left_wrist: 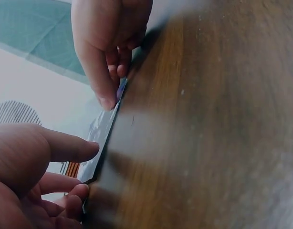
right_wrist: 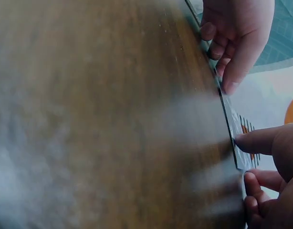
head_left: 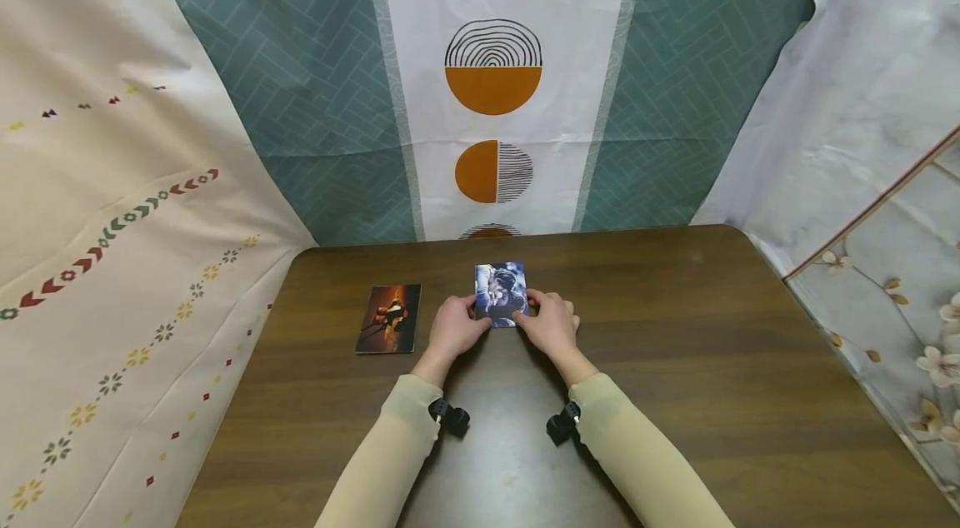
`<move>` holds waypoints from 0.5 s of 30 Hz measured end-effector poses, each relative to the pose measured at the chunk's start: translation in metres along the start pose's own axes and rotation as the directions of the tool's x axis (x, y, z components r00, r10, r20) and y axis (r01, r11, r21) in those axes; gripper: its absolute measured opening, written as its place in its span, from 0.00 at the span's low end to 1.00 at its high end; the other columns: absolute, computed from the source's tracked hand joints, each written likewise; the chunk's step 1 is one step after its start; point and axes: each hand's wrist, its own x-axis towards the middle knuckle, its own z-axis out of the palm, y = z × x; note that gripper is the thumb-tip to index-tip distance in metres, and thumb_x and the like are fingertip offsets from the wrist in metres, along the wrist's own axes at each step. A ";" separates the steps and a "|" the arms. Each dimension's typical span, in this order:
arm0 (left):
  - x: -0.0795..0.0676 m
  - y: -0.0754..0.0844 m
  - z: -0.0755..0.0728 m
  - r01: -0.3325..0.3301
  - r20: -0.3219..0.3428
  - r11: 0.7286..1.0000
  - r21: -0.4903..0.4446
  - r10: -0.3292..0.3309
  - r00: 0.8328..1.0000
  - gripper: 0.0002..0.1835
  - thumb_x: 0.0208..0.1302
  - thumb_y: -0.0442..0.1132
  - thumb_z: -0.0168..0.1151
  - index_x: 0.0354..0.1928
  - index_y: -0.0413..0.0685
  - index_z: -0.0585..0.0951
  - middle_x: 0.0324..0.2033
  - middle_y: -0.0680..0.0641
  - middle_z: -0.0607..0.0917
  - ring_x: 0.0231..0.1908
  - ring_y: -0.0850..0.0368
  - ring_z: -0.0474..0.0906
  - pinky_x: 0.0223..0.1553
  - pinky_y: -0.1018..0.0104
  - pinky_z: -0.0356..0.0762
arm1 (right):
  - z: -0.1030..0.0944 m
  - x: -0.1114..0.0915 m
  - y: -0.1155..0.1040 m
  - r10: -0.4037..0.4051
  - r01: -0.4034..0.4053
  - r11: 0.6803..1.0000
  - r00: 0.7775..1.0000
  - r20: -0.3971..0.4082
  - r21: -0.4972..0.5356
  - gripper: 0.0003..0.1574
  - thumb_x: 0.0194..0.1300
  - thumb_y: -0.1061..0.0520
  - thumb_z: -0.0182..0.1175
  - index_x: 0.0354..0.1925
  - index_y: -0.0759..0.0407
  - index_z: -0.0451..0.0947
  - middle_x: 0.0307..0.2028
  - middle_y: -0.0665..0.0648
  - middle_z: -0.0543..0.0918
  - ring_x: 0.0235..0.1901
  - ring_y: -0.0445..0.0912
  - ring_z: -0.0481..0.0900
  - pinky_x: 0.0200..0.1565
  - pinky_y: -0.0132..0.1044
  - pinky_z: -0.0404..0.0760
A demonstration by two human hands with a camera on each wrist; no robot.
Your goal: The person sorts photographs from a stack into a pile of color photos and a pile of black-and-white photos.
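A blue-and-white picture card (head_left: pixel 501 288) lies low over the table toward its far edge, picture side up. My left hand (head_left: pixel 456 325) holds its left side, thumb on the lower left corner and fingertips at the side edge. On the opposite side my right hand (head_left: pixel 552 325) pinches it the same way, thumb on the lower right corner. Seen edge-on in the left wrist view, the card (left_wrist: pixel 101 138) is thin and close to the tabletop. A dark picture card (head_left: pixel 390 318) with an orange-lit figure lies to the left of my left hand.
The brown wooden table (head_left: pixel 675 328) reaches back to a green-and-white patterned cloth (head_left: pixel 315 95). A cream cloth (head_left: pixel 150 261) hangs along the left side and a pale floral one (head_left: pixel 885 261) along the right. Small black cameras (head_left: pixel 454 420) sit on both wrists.
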 end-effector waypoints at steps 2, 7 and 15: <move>0.000 0.000 0.002 0.011 0.007 1.000 0.022 -0.011 1.000 0.34 0.64 0.44 0.75 0.69 0.34 0.80 0.39 0.42 0.82 0.43 0.48 0.76 0.48 0.49 0.77 | 0.001 0.000 0.000 0.002 -0.001 1.000 1.000 0.003 -0.013 0.37 0.66 0.45 0.73 0.70 0.55 0.81 0.57 0.60 0.85 0.59 0.66 0.74 0.54 0.62 0.68; -0.001 -0.002 0.005 0.021 0.013 0.998 0.054 -0.022 1.000 0.35 0.65 0.46 0.75 0.71 0.39 0.79 0.43 0.40 0.82 0.42 0.47 0.77 0.46 0.49 0.78 | 0.001 -0.001 0.000 0.001 0.000 0.999 0.999 0.034 -0.040 0.39 0.68 0.44 0.72 0.72 0.56 0.79 0.61 0.63 0.81 0.61 0.67 0.72 0.55 0.63 0.67; -0.001 -0.001 0.004 0.016 0.032 0.997 0.071 -0.019 0.999 0.36 0.67 0.47 0.74 0.72 0.38 0.78 0.46 0.39 0.81 0.42 0.47 0.77 0.47 0.49 0.78 | -0.003 0.000 0.002 0.000 0.003 0.999 0.997 0.072 -0.043 0.41 0.69 0.43 0.71 0.74 0.55 0.77 0.63 0.65 0.79 0.62 0.67 0.71 0.55 0.63 0.67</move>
